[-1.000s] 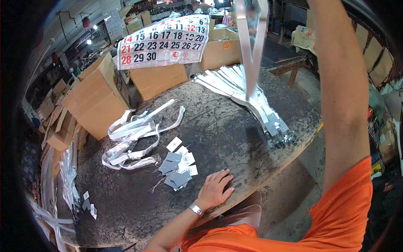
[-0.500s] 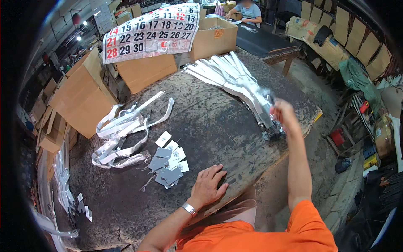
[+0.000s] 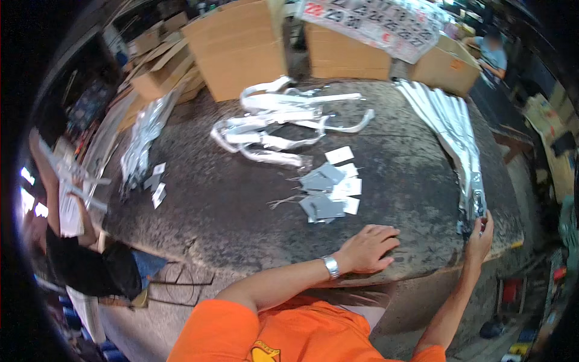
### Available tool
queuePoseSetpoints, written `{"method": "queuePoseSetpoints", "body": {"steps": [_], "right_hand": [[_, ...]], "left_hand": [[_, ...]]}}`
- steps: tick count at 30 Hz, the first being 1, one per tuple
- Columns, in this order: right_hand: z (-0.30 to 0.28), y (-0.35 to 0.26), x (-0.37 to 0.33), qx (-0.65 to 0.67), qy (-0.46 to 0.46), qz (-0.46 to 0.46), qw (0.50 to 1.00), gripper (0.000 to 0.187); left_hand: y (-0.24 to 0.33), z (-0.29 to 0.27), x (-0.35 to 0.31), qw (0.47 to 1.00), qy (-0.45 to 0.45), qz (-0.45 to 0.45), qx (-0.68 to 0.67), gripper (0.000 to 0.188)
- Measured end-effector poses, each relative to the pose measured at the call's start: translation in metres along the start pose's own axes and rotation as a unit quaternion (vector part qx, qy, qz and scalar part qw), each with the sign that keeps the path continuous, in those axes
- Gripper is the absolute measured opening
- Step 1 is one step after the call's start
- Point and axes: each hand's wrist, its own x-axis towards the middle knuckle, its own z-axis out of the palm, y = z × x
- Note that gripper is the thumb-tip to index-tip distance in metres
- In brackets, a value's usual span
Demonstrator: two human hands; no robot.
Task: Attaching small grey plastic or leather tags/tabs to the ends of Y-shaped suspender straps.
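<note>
My left hand (image 3: 365, 248) lies flat on the dark tabletop near its front edge, fingers stretched out and holding nothing. A silver watch circles that wrist. At the right, my right hand (image 3: 479, 238) is closed on the near end of a bundle of white belts (image 3: 449, 130) in clear plastic, where metal buckles show. The bundle fans out toward the far side. Grey and white hang tags (image 3: 329, 190) with thin strings lie in a loose pile just beyond my left hand. Behind them, several more white belts (image 3: 283, 123) lie looped and tangled.
Another plastic-wrapped bundle (image 3: 145, 136) and a few small tags (image 3: 158, 193) lie at the left. Cardboard boxes (image 3: 238, 51) line the far edge, with a calendar sheet (image 3: 377, 24) draped over some. A co-worker in black (image 3: 96, 262) holds pale strips at the left; another person sits far right.
The view has swung left, bringing the co-worker at the left into sight. My right hand has come down from above the belts to the bundle's near end. My left hand still rests on the table.
</note>
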Motion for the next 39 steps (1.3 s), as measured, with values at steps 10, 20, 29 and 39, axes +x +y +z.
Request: {"method": "queuePoseSetpoints", "body": {"steps": [10,20,29,39], "right_hand": [[0.082,-0.034,-0.112,-0.094,-0.072,-0.182,0.976,0.038],[0.083,-0.043,-0.124,-0.178,-0.056,-0.229,0.956,0.034],[0.085,-0.053,-0.124,-0.185,-0.046,-0.235,0.953,0.031],[0.086,-0.05,-0.123,-0.187,-0.042,-0.233,0.953,0.031]], "left_hand": [[-0.013,-0.015,-0.004,0.98,0.042,-0.015,-0.192,0.034],[-0.188,-0.227,-0.051,0.92,0.233,-0.168,0.267,0.048],[-0.217,-0.264,-0.063,0.915,0.007,-0.269,0.3,0.034],[-0.182,-0.391,0.003,0.93,0.275,-0.229,-0.083,0.03]]}}
